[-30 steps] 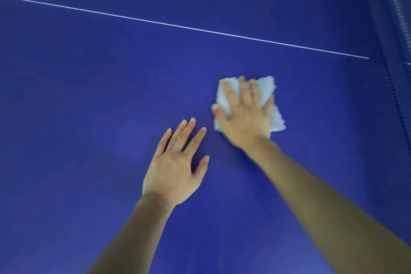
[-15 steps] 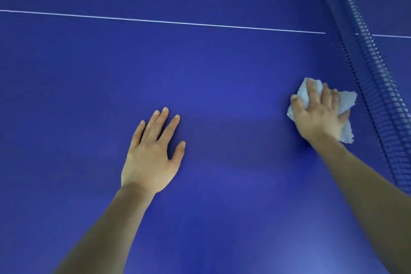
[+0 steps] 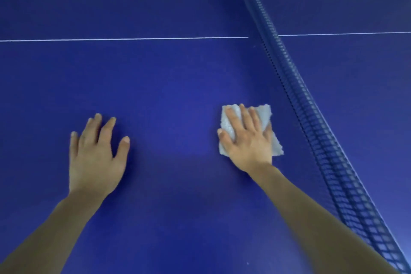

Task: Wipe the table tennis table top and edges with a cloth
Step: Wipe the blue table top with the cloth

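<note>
Cloth (image 3: 264, 115) flat on table (image 3: 173, 100), pinned under right hand (image 3: 249, 140). White, square, ragged along far and right edges; corners visible past fingertips and beside wrist on both sides. Right hand spread, palm down, fingers straight, pressing cloth to blue surface; nothing curled round it. Left hand (image 3: 95, 155) well apart to left of right hand, also palm down on bare table, fingers straight and slightly fanned, holding nothing. Both forearms bare, reaching in from near edge of view.

Just right of right hand and cloth: net (image 3: 311, 104), dark blue mesh, running from near right corner away toward top centre, close to cloth but not touching. Beyond both hands: thin white line (image 3: 124, 39) across table, left to right, interrupted at net and picked up again on far side. Past line, more blue table, darker toward top.
</note>
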